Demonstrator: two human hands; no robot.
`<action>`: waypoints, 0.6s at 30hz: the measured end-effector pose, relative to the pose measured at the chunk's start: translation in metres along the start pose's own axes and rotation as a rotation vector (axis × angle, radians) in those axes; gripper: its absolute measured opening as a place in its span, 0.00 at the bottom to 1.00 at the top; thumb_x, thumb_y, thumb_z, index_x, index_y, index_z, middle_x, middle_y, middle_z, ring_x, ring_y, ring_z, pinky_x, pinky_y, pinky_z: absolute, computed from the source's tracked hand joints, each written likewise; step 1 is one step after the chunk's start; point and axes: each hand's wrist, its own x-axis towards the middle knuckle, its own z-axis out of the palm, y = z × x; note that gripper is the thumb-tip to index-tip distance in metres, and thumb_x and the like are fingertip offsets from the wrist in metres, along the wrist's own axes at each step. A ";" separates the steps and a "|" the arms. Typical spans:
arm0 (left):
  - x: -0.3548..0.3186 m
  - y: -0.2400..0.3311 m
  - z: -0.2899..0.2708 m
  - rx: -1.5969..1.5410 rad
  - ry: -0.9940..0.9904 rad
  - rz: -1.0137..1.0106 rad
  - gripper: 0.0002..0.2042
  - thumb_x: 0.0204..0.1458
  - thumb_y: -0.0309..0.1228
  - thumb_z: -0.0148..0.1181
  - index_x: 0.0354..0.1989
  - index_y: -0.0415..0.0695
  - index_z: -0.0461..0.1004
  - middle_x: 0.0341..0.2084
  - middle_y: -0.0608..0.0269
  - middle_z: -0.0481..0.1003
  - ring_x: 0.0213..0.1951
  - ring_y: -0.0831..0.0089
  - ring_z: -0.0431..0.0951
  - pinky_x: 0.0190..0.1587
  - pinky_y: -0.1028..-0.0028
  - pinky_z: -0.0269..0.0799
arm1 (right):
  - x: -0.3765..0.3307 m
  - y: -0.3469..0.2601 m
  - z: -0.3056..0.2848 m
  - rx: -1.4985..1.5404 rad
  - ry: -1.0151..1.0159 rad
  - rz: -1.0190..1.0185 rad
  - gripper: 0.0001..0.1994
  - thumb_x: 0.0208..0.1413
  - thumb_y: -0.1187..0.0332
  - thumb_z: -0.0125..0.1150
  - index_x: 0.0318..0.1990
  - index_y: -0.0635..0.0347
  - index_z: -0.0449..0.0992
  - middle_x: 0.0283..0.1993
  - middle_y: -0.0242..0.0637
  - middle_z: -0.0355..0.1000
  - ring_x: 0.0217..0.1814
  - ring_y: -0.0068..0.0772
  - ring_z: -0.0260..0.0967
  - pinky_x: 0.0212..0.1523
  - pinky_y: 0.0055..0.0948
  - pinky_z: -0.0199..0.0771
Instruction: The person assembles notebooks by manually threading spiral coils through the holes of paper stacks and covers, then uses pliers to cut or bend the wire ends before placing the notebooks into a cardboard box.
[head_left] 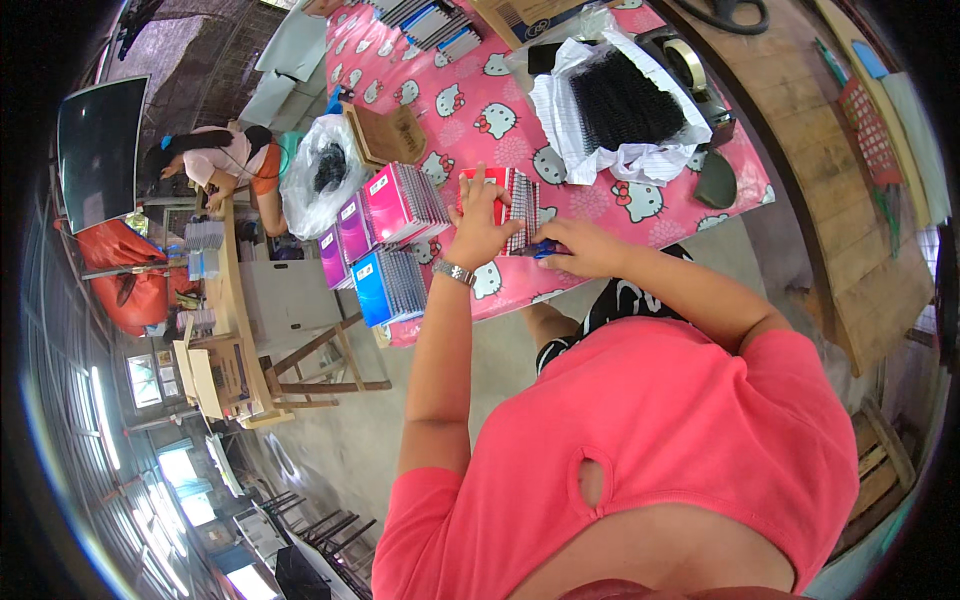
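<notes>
A stack of red spiral notebooks (520,200) lies near the front edge of a table with a pink, cat-patterned cover. My left hand (483,225), with a metal watch at the wrist, rests on the stack, fingers spread across the red cover. Against the stack's near right corner, my right hand (585,248) is closed around a small blue-handled tool (545,248); its working end is too small to make out. Left of my left hand stand stacks of spiral notebooks: pink (400,205), purple (355,228) and blue (385,285).
Black binding coils (625,100) lie on crumpled white paper at the back right, beside a tape dispenser (690,65). A clear plastic bag (325,170) and a brown carton (385,135) stand at the table's left side. Another person (235,160) works beyond, at a wooden bench.
</notes>
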 end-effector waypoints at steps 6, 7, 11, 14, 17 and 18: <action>-0.001 0.002 0.002 0.016 -0.019 -0.002 0.21 0.38 0.35 0.72 0.38 0.52 0.66 0.72 0.51 0.40 0.72 0.45 0.28 0.59 0.27 0.29 | 0.001 -0.004 -0.002 0.725 -0.255 0.484 0.13 0.57 0.62 0.58 0.45 0.61 0.71 0.39 0.39 0.75 0.48 0.35 0.73 0.47 0.40 0.72; -0.001 0.006 0.000 0.028 -0.022 -0.003 0.21 0.37 0.35 0.72 0.38 0.52 0.66 0.72 0.51 0.40 0.72 0.44 0.28 0.59 0.27 0.29 | 0.000 -0.002 0.001 0.429 -0.088 0.235 0.14 0.56 0.62 0.59 0.45 0.61 0.71 0.39 0.40 0.74 0.48 0.37 0.73 0.47 0.40 0.71; -0.001 0.007 0.002 0.058 -0.018 -0.010 0.23 0.34 0.32 0.71 0.39 0.52 0.65 0.72 0.51 0.40 0.72 0.44 0.29 0.59 0.27 0.28 | 0.000 0.006 -0.007 0.059 0.073 -0.085 0.17 0.53 0.61 0.62 0.46 0.61 0.72 0.41 0.43 0.75 0.46 0.43 0.73 0.47 0.41 0.70; -0.002 0.003 0.001 0.046 -0.014 -0.002 0.23 0.33 0.30 0.70 0.39 0.52 0.64 0.72 0.51 0.40 0.72 0.44 0.29 0.60 0.28 0.28 | 0.004 -0.001 -0.012 -0.154 0.061 -0.112 0.20 0.50 0.60 0.64 0.47 0.60 0.73 0.41 0.44 0.74 0.45 0.48 0.71 0.47 0.39 0.69; -0.002 0.002 0.001 0.040 -0.018 0.009 0.23 0.33 0.30 0.69 0.38 0.52 0.64 0.72 0.52 0.40 0.72 0.44 0.29 0.60 0.28 0.28 | 0.008 -0.006 -0.015 0.148 -0.152 0.212 0.20 0.48 0.58 0.65 0.47 0.58 0.73 0.42 0.42 0.72 0.44 0.48 0.70 0.46 0.39 0.69; -0.002 0.003 0.001 0.040 -0.019 0.012 0.23 0.33 0.30 0.69 0.38 0.52 0.64 0.72 0.52 0.40 0.72 0.44 0.29 0.60 0.28 0.28 | 0.009 -0.005 -0.014 0.303 -0.232 0.326 0.20 0.48 0.58 0.65 0.46 0.58 0.74 0.41 0.43 0.73 0.44 0.48 0.70 0.45 0.39 0.69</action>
